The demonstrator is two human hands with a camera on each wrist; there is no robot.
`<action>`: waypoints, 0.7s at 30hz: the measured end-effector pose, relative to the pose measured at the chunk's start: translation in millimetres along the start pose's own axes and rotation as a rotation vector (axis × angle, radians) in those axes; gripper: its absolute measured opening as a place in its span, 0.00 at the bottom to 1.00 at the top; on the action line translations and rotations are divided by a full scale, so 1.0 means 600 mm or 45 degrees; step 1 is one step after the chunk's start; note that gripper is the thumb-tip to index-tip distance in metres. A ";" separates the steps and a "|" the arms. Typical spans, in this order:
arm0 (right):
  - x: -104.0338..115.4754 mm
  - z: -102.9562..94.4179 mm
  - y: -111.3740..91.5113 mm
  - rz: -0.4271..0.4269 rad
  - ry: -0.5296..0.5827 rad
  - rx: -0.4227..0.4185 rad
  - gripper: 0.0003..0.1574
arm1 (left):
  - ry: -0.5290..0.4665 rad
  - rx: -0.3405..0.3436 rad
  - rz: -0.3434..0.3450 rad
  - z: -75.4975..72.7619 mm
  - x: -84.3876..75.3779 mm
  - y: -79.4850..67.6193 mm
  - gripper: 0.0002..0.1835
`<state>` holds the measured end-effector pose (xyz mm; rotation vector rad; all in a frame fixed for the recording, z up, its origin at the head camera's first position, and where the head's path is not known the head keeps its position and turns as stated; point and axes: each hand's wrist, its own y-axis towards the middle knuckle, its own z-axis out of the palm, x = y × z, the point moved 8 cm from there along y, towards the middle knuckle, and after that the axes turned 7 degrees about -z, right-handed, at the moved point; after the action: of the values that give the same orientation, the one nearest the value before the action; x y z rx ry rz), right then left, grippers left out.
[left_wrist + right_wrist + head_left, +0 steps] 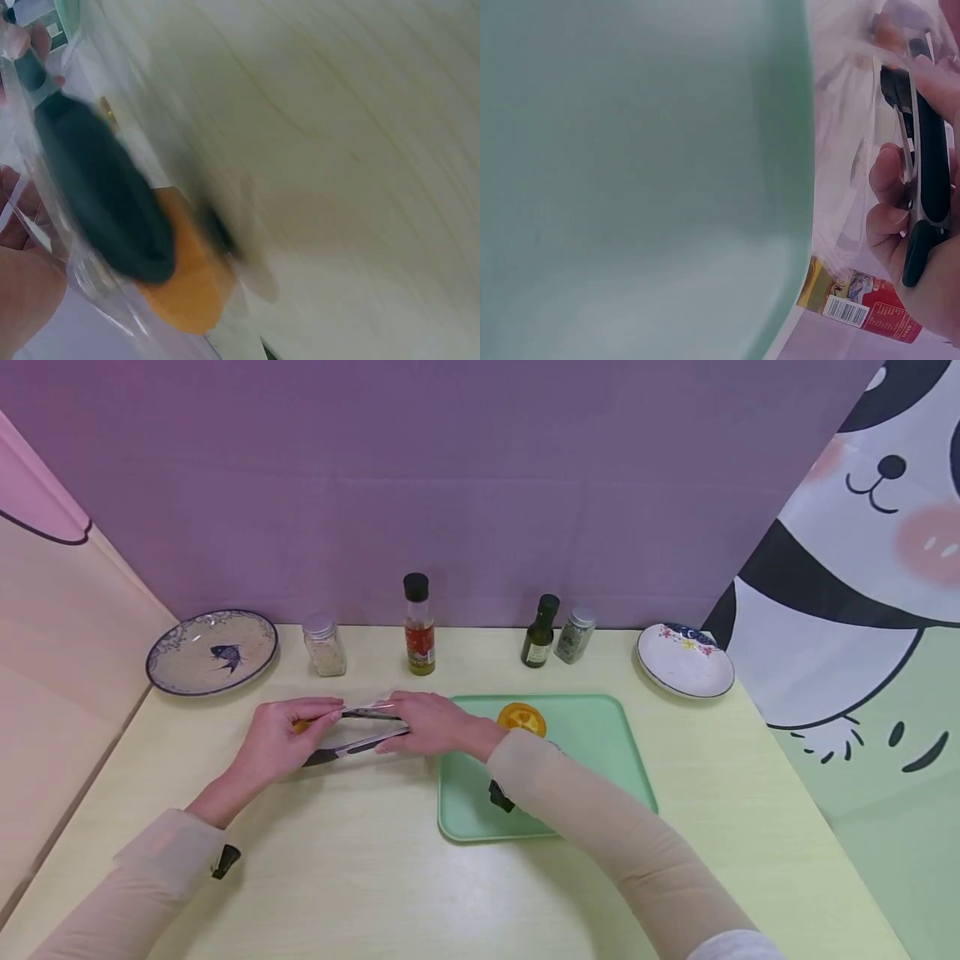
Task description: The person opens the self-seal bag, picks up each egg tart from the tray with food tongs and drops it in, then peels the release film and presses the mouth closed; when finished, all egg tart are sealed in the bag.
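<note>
My right hand (429, 722) grips a pair of tongs (360, 744) by its dark handle, left of the green tray. The tongs' two arms stand spread apart, pointing left. Above their far end, my left hand (279, 735) pinches a clear plastic bag (86, 281) between thumb and fingers. An orange piece (196, 292), probably food, lies beside the tongs' dark green tip in the left wrist view; whether it is inside the bag I cannot tell. The right wrist view shows my fingers (889, 176) curled round the handle.
A round yellow pastry (522, 717) lies on the green tray (600, 760). Along the back stand a patterned oval plate (212, 652), a white-grained jar (325, 647), a sauce bottle (419, 627), a dark bottle (539, 631), a herb jar (575, 637) and a floral plate (684, 668).
</note>
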<state>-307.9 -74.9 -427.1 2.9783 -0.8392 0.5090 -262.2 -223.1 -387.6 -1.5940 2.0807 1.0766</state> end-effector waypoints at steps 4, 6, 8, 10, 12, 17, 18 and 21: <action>0.003 -0.002 0.000 0.014 -0.011 -0.005 0.43 | 0.013 -0.021 0.024 -0.002 -0.005 0.000 0.07; 0.003 -0.003 -0.001 0.018 -0.018 -0.006 0.43 | 0.010 -0.023 0.030 -0.003 -0.006 0.000 0.07; 0.003 -0.004 -0.003 0.013 -0.027 -0.003 0.43 | 0.001 -0.019 0.024 -0.003 -0.006 0.000 0.08; 0.002 -0.006 -0.007 0.007 -0.026 0.003 0.43 | -0.008 -0.017 0.018 -0.004 -0.004 0.000 0.08; 0.000 -0.006 -0.014 0.007 -0.027 0.011 0.43 | 0.001 -0.017 0.015 -0.004 -0.002 0.000 0.08; -0.009 -0.013 -0.040 0.032 -0.048 0.016 0.42 | 0.029 -0.031 0.029 -0.006 -0.002 -0.002 0.07; -0.011 -0.016 -0.047 0.039 -0.056 0.013 0.43 | 0.032 -0.032 0.030 -0.006 -0.002 -0.003 0.06; -0.019 -0.023 -0.067 0.068 -0.085 0.004 0.43 | 0.034 -0.038 0.027 -0.006 -0.001 -0.003 0.06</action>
<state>-300.6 -33.5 -414.5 2.9982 -0.9256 0.4146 -259.6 -225.5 -385.6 -1.6120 2.1129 1.1044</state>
